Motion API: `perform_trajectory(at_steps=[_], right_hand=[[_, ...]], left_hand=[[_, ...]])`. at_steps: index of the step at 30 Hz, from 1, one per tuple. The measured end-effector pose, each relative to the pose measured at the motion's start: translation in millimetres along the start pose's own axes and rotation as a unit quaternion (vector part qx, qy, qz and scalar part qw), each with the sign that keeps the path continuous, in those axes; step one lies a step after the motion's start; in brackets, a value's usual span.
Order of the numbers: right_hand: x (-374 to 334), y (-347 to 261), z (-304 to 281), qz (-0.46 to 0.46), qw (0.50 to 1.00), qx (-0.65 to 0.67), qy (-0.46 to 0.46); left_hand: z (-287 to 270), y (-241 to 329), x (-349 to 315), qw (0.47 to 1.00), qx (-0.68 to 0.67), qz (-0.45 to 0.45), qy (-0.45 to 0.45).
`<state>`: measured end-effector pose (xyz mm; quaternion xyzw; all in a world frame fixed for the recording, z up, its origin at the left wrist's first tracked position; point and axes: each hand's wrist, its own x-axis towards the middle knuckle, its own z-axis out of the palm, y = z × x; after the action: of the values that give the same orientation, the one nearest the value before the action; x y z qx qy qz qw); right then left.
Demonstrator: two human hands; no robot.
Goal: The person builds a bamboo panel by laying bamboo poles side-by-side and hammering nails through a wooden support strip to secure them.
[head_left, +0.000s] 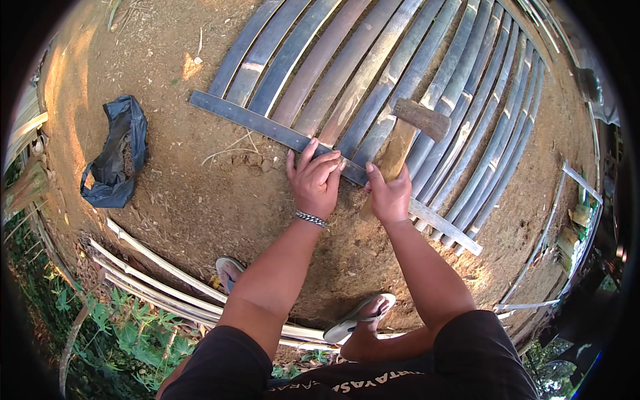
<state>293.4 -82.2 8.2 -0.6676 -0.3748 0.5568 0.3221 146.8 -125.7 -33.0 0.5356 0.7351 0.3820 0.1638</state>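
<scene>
A panel of dark split bamboo slats (355, 73) lies on the ground, with a flat bamboo crosspiece (250, 120) across its near ends. My left hand (316, 181) rests at the crosspiece's middle. Its thumb and forefinger come together in a pinch there; whatever is between them is too small to make out. In my right hand (392, 195) is a hatchet, gripped low on its wooden handle (399, 148). The metal hatchet head (423, 119) hangs above the slats, right of my left hand. Part of the crosspiece is hidden behind my right hand.
A torn black plastic bag (115, 153) lies open on the bare soil at left. Long pale poles (167, 268) run along the ground near my sandalled feet, beside green plants (133, 333). A thin frame (535, 252) lies at the right.
</scene>
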Motion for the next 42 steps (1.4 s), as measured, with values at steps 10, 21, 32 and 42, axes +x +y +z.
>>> perform_trajectory(at_steps=[10, 21, 32, 42], right_hand=[[2, -3, -3, 0.017, 0.999, -0.041, -0.018], [-18, 3, -39, -0.136, 0.948, -0.255, -0.134], [-48, -1, -71, -0.304, 0.856, -0.374, -0.189], [-50, -1, -72, -0.236, 0.859, -0.407, -0.203]], left_hand=[[2, -1, 0, 1.0, 0.021, 0.021, 0.008], [1, 0, 1, 0.999, 0.03, 0.022, 0.007], [0, 0, 2, 0.999, 0.018, 0.032, 0.02], [-2, -1, -1, 0.999, 0.024, 0.024, 0.006]])
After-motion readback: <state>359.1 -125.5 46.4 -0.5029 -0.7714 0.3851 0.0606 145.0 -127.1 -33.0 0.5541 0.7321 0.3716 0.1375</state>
